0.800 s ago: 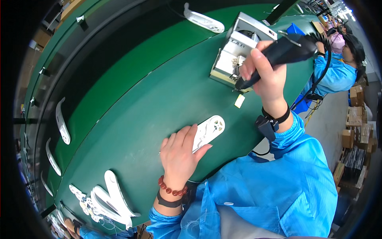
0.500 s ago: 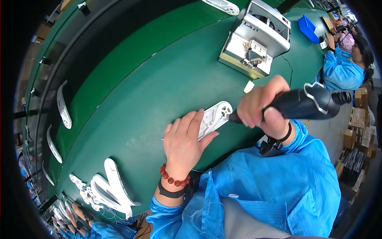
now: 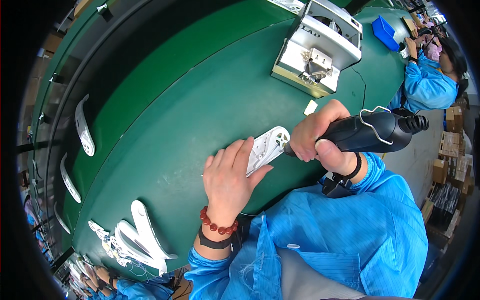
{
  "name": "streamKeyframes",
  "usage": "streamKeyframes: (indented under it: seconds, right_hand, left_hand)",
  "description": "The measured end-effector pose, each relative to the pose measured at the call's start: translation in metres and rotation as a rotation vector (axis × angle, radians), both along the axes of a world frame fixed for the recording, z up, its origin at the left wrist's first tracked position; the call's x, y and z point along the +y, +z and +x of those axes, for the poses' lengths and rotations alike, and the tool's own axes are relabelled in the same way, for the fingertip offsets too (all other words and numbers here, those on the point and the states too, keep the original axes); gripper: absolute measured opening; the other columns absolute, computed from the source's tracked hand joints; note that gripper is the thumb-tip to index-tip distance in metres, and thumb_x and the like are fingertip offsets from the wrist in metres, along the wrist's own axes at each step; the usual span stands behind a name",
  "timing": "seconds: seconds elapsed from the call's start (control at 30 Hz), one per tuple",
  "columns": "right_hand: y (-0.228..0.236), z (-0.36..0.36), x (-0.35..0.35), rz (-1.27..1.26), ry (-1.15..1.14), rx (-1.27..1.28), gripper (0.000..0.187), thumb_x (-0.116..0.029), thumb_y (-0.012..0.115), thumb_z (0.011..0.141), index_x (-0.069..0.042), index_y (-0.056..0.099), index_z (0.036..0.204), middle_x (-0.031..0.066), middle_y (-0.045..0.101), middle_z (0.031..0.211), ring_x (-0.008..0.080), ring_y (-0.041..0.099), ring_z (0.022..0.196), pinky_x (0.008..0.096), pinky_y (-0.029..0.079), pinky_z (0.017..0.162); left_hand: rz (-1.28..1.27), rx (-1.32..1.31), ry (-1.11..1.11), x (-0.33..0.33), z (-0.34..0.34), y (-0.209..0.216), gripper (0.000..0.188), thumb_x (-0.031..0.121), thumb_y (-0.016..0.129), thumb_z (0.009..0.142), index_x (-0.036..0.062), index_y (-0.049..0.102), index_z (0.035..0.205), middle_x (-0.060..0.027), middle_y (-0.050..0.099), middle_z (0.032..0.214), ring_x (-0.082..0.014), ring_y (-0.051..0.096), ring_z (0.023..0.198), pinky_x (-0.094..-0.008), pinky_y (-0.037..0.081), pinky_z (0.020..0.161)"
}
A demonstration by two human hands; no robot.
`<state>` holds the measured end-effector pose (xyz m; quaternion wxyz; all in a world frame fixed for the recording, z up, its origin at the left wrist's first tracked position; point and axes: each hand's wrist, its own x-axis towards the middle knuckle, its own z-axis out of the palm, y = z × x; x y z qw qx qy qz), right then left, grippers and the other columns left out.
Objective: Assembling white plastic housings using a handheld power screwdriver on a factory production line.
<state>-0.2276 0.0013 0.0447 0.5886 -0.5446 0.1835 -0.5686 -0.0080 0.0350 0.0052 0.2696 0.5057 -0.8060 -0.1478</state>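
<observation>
Green surface: it carries everything at hand, and the white housing lies flat on its bare middle, a good firm backing for downward pressure.
Silver machine: the boxy unit stands beyond the right hand, apart from the work, so elbow and tool appear to have room.
White parts: a loose pile sits well off to the left, best left clear of the sleeve.
Black driver: the powered tool runs off to the right of the housing; its true lean is hard to judge from above — bringing it square to the work should lessen slipping.
White housing: the piece is partly under the left hand, rounded end exposed toward the tool.
Left hand: fingers lie together across the housing, thumb apart along its near edge, clasping it from above; firm, even pressure should resist twisting.
Right hand: wrapped around the driver's front, thumb closed against it; a low grip like this should help steer finely.
Spoked round: it fills the housing's exposed end — light force seems wise near its thin spokes.
Driver tip: at the rounded end's edge; whether it is seated, I cannot tell.
</observation>
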Motion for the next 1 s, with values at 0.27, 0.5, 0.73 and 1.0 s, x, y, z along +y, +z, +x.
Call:
streamKeyframes:
  seconds: [0.27, 0.5, 0.73, 1.0]
  right_hand:
    - [-0.001, 0.001, 0.007, -0.075, 0.007, 0.063, 0.023, -0.002, 0.067, 0.090, -0.003, 0.046, 0.098, 0.0094, 0.059, 0.072, 0.0148, 0.057, 0.063, 0.0290, 0.048, 0.058]
    - [-0.005, 0.007, 0.005, -0.071, 0.005, 0.024, 0.022, -0.003, 0.068, 0.089, -0.002, 0.049, 0.099, 0.0099, 0.062, 0.076, 0.0159, 0.061, 0.067, 0.0280, 0.049, 0.061]
    - [0.054, 0.008, -0.016, -0.394, 0.088, -0.092, 0.036, -0.022, 0.078, 0.091, -0.011, 0.048, 0.108, 0.0042, 0.062, 0.075, 0.0150, 0.060, 0.055, 0.0302, 0.051, 0.047]
    - [0.109, -0.008, -0.034, -0.830, 0.379, -0.385, 0.011, 0.002, 0.076, 0.083, -0.006, 0.071, 0.090, 0.0089, 0.073, 0.090, 0.0199, 0.071, 0.073, 0.0312, 0.061, 0.064]
  left_hand:
    - [-0.008, 0.005, -0.007, 0.001, 0.000, 0.003, 0.065, 0.033, 0.089, 0.064, 0.0062, 0.069, 0.120, -0.0075, 0.070, 0.111, -0.0258, 0.066, 0.092, -0.0381, 0.047, 0.075]
    - [-0.032, -0.006, -0.008, -0.003, 0.006, 0.008, 0.065, 0.033, 0.089, 0.064, 0.0065, 0.068, 0.120, -0.0075, 0.070, 0.111, -0.0258, 0.066, 0.093, -0.0385, 0.048, 0.076]
    - [-0.003, -0.050, -0.020, 0.002, 0.002, 0.010, 0.068, 0.040, 0.086, 0.071, 0.0105, 0.065, 0.128, -0.0072, 0.069, 0.118, -0.0258, 0.065, 0.103, -0.0384, 0.049, 0.084]
    - [0.137, -0.051, 0.181, -0.011, 0.042, 0.020, 0.069, 0.033, 0.088, 0.071, 0.0056, 0.062, 0.128, -0.0129, 0.067, 0.102, -0.0324, 0.066, 0.093, -0.0424, 0.053, 0.080]
